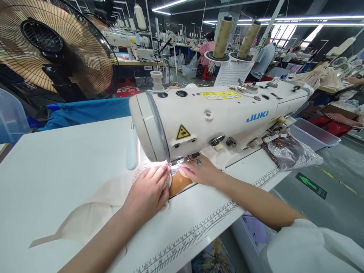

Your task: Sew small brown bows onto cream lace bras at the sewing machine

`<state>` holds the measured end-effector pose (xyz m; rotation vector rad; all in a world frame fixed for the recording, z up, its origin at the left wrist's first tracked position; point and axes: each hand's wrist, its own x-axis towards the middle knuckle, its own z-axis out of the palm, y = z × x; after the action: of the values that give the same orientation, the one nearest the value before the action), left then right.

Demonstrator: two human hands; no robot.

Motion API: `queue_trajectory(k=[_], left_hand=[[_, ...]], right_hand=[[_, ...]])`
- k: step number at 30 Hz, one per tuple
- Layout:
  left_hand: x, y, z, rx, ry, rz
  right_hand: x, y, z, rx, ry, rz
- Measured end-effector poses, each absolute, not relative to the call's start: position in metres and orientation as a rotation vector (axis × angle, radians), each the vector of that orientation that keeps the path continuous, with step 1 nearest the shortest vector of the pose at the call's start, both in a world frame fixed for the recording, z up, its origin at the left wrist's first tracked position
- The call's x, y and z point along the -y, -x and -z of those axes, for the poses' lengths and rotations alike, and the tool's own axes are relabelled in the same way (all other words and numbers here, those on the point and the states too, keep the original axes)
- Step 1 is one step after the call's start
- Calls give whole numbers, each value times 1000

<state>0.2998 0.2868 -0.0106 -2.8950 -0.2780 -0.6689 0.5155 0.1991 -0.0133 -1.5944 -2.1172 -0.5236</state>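
Observation:
Under the lit head of a white JUKI sewing machine (193, 117) lies a pale, sheer fabric piece (99, 193) with lace near the needle. My left hand (150, 189) is closed on the fabric left of the needle, fingertips close together at the presser foot and thumb tucked low. On the other side, my right hand (203, 170) has its fingers pinched at the cloth by the foot; their tips are partly lost in glare. Between both hands shows a tan-orange plate (179, 182) on the machine bed. The fabric's loose end trails left across the white table (71, 151).
A ruler strip (196, 231) runs along the table's front edge. Two olive thread cones (223, 38) stand behind the machine. A large fan (54, 45) is at left. At right lie a plastic bag of dark material (292, 151) and a clear bin (315, 132). People sit farther back.

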Motion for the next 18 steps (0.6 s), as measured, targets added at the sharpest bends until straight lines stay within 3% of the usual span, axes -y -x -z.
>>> queue_trajectory(k=[18], left_hand=[[-283, -297, 9, 339, 2990, 597]], right_hand=[[-195, -517, 14, 2178, 1726, 441]])
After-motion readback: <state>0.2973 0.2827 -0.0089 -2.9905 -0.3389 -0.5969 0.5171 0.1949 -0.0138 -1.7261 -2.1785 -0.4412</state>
